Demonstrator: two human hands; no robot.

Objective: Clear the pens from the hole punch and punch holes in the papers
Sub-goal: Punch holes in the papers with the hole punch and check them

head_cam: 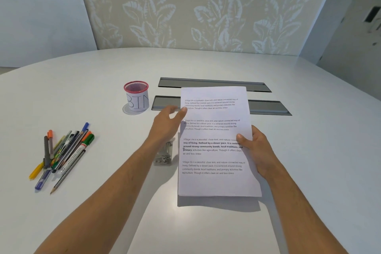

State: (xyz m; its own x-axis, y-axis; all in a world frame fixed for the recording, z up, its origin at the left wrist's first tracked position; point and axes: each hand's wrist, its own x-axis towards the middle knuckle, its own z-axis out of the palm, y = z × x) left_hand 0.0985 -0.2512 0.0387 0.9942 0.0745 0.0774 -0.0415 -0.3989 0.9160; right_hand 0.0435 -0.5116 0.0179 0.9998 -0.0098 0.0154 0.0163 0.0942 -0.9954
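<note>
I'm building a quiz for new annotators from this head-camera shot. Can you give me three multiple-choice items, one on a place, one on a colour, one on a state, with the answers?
1. Where do the pens lie?
A. On the hole punch
B. In a loose pile on the table, left of the left arm
C. In the mesh cup

2. What colour is the rim of the mesh cup labelled BIN?
A. Red
B. Blue
C. Yellow

3. How are the papers held?
A. Lying flat, untouched
B. Rolled up in one hand
C. Raised off the table, both hands on their side edges

Answers:
1 B: the pile sits on the table, well clear of the hole punch.
2 A: the rim is red.
3 C: the right hand grips the right edge, the left hand touches the left edge, and a shadow falls below the sheets.
</note>
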